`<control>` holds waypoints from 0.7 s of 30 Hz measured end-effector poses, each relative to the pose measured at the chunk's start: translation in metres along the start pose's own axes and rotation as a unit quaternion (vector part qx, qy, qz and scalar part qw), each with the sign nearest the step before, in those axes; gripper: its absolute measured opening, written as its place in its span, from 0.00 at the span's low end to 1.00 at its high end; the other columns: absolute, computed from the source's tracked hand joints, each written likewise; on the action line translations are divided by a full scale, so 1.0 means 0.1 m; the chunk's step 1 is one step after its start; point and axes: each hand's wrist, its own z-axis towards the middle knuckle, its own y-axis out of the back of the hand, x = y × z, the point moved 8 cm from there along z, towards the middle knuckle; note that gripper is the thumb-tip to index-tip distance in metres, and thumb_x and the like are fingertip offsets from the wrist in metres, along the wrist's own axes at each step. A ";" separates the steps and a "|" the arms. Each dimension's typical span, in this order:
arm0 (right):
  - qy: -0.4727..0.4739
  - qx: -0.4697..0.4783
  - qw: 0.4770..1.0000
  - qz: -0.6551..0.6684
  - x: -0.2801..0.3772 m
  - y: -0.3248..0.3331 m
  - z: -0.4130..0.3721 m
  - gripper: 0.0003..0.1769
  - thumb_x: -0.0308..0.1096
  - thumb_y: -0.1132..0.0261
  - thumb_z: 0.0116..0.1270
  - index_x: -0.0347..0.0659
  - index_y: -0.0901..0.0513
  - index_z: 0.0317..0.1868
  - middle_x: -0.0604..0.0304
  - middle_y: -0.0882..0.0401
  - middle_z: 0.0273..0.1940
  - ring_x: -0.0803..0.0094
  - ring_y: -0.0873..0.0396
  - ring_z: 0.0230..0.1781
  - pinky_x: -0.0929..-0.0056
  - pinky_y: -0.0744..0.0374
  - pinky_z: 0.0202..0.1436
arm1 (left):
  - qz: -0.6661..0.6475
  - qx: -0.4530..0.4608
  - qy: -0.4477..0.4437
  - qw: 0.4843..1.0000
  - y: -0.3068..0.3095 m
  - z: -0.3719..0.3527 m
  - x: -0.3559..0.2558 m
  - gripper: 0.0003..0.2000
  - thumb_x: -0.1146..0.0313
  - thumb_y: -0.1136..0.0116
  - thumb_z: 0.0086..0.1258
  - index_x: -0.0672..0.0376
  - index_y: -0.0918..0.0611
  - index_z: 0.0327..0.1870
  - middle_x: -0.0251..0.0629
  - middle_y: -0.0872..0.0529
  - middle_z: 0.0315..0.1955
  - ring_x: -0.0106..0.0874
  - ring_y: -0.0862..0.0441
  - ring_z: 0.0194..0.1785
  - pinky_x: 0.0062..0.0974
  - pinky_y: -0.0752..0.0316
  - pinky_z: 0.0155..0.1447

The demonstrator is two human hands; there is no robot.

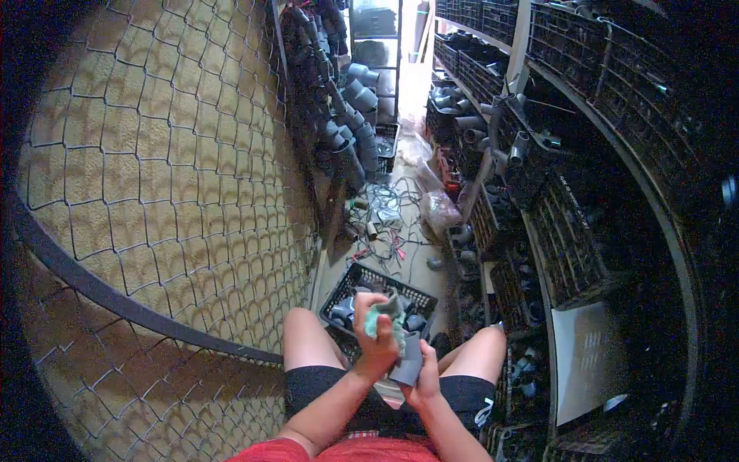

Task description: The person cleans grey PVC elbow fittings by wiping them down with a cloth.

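The left hand is wrapped around a green cloth at the far end of a grey fitting; the right hand clamps that fitting above the lap, apparently to steady it. A black crate sits just beyond, presumably keeping other fittings within reach.

the person's left hand held a pale green cloth close to the end of a grey pipe fitting, which the right hand gripped. a black crate of fittings stood between the knees. a wire fence rose on the left; dark crates lined shelves on the right.
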 end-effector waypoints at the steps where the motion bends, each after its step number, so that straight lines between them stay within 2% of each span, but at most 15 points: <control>1: 0.021 -0.020 0.999 -0.016 -0.06 0.23 0.07 0.21 0.49 0.48 0.75 0.47 0.23 0.59 0.63 0.18 0.48 0.70 0.20 0.46 0.67 0.21 0.53 | 0.032 -0.012 0.044 0.998 0.00 -0.06 -0.02 0.29 0.41 0.43 0.69 0.63 0.22 0.49 0.45 0.16 0.43 0.37 0.17 0.41 0.35 0.22 0.46; 2: 0.041 -0.041 0.998 -0.033 -0.08 0.37 0.09 0.20 0.48 0.47 0.75 0.47 0.23 0.59 0.64 0.18 0.49 0.71 0.20 0.47 0.68 0.21 0.54 | 0.033 -0.014 0.044 0.998 -0.02 -0.08 -0.01 0.29 0.41 0.43 0.69 0.63 0.22 0.49 0.45 0.16 0.43 0.37 0.17 0.41 0.35 0.22 0.46; 3: 0.107 -0.032 0.991 -0.069 0.11 0.17 0.00 0.19 0.47 0.47 0.76 0.46 0.23 0.59 0.64 0.19 0.51 0.70 0.20 0.50 0.67 0.22 0.56 | 0.114 0.089 -0.064 0.987 -0.20 -0.13 -0.16 0.28 0.43 0.40 0.67 0.64 0.22 0.50 0.46 0.16 0.41 0.40 0.17 0.42 0.38 0.23 0.50; 4: 0.141 -0.062 0.981 -0.115 0.05 0.71 0.16 0.18 0.45 0.49 0.78 0.46 0.24 0.59 0.62 0.20 0.54 0.68 0.21 0.54 0.64 0.22 0.59 | 0.191 0.190 -0.169 0.948 -0.38 -0.24 -0.26 0.28 0.44 0.37 0.66 0.64 0.22 0.50 0.47 0.15 0.40 0.44 0.17 0.44 0.41 0.24 0.53; 6: 0.134 -0.085 0.987 0.016 0.26 0.39 0.03 0.19 0.45 0.51 0.78 0.41 0.25 0.58 0.59 0.21 0.50 0.66 0.22 0.52 0.64 0.25 0.60 | 0.181 0.271 -0.180 0.928 -0.47 -0.34 -0.49 0.30 0.49 0.33 0.62 0.65 0.22 0.56 0.51 0.15 0.47 0.49 0.17 0.51 0.45 0.28 0.63; 8: 0.187 -0.087 0.978 -0.036 0.41 0.34 0.00 0.17 0.43 0.51 0.79 0.41 0.26 0.58 0.59 0.22 0.49 0.68 0.23 0.50 0.65 0.26 0.59 | 0.195 0.271 -0.201 0.921 -0.43 -0.35 -0.48 0.31 0.50 0.34 0.63 0.66 0.24 0.60 0.52 0.15 0.47 0.51 0.18 0.53 0.47 0.32 0.67; 10: 0.283 -0.078 0.909 -0.296 0.58 0.41 -0.02 0.17 0.41 0.50 0.79 0.39 0.29 0.59 0.58 0.24 0.52 0.70 0.25 0.52 0.67 0.27 0.59 | 0.216 0.367 -0.086 0.901 -0.44 -0.38 -0.27 0.33 0.51 0.36 0.65 0.66 0.27 0.65 0.53 0.16 0.49 0.54 0.22 0.58 0.49 0.34 0.69; 12: 0.286 -0.062 0.884 -0.364 0.71 0.37 -0.06 0.17 0.38 0.50 0.79 0.38 0.31 0.61 0.57 0.27 0.57 0.68 0.27 0.58 0.67 0.27 0.60 | 0.189 0.397 -0.103 0.892 -0.45 -0.41 -0.27 0.35 0.51 0.37 0.66 0.63 0.32 0.69 0.53 0.15 0.49 0.55 0.24 0.60 0.48 0.34 0.69; 14: 0.220 0.040 0.858 -0.463 0.59 0.28 0.00 0.17 0.36 0.48 0.78 0.39 0.32 0.62 0.56 0.29 0.58 0.67 0.29 0.60 0.69 0.28 0.62 | 0.131 0.459 -0.134 0.869 -0.51 -0.49 -0.37 0.38 0.53 0.40 0.68 0.58 0.40 0.76 0.53 0.15 0.48 0.58 0.29 0.65 0.48 0.34 0.69; 15: 0.202 0.087 0.880 -0.422 0.53 0.23 -0.02 0.19 0.37 0.45 0.76 0.39 0.31 0.62 0.57 0.28 0.59 0.66 0.28 0.60 0.69 0.28 0.63 | 0.145 0.476 -0.164 0.852 -0.53 -0.52 -0.47 0.40 0.55 0.41 0.70 0.55 0.47 0.79 0.52 0.14 0.45 0.54 0.21 0.57 0.45 0.27 0.62; 16: 0.202 0.086 0.880 -0.422 0.56 0.26 -0.02 0.19 0.37 0.45 0.76 0.39 0.31 0.62 0.57 0.28 0.59 0.66 0.28 0.60 0.69 0.28 0.63 | 0.145 0.477 -0.164 0.852 -0.51 -0.52 -0.54 0.40 0.55 0.41 0.70 0.55 0.47 0.79 0.52 0.14 0.45 0.54 0.21 0.57 0.45 0.27 0.62; 18: -0.041 0.257 0.919 -0.295 0.26 0.27 -0.01 0.22 0.46 0.42 0.76 0.41 0.28 0.62 0.59 0.25 0.56 0.71 0.25 0.56 0.68 0.25 0.59 | 0.113 0.660 0.060 0.740 -0.52 -0.80 -0.31 0.41 0.57 0.43 0.72 0.54 0.52 0.80 0.52 0.14 0.42 0.49 0.15 0.45 0.43 0.22 0.54; 19: -0.114 0.202 0.915 -0.330 0.14 0.51 0.06 0.22 0.46 0.43 0.76 0.42 0.27 0.62 0.60 0.24 0.57 0.72 0.25 0.56 0.70 0.25 0.59 | 0.107 0.626 -0.086 0.768 -0.50 -0.84 -0.38 0.41 0.60 0.44 0.73 0.53 0.54 0.81 0.51 0.14 0.37 0.45 0.14 0.34 0.41 0.21 0.49; 20: -0.145 0.190 0.920 -0.312 0.14 0.41 -0.03 0.21 0.44 0.45 0.78 0.41 0.28 0.64 0.60 0.23 0.56 0.74 0.25 0.55 0.73 0.24 0.57 | 0.121 0.635 -0.052 0.761 -0.50 -0.89 -0.36 0.39 0.62 0.46 0.74 0.54 0.53 0.80 0.52 0.15 0.40 0.47 0.14 0.39 0.42 0.22 0.50; 21: -0.006 0.201 0.874 -0.442 0.29 0.31 -0.01 0.21 0.42 0.47 0.79 0.39 0.29 0.64 0.60 0.23 0.54 0.75 0.25 0.55 0.74 0.25 0.57 | 0.140 0.599 -0.125 0.779 -0.49 -0.91 -0.30 0.38 0.63 0.46 0.74 0.54 0.52 0.80 0.54 0.15 0.42 0.49 0.14 0.41 0.43 0.22 0.51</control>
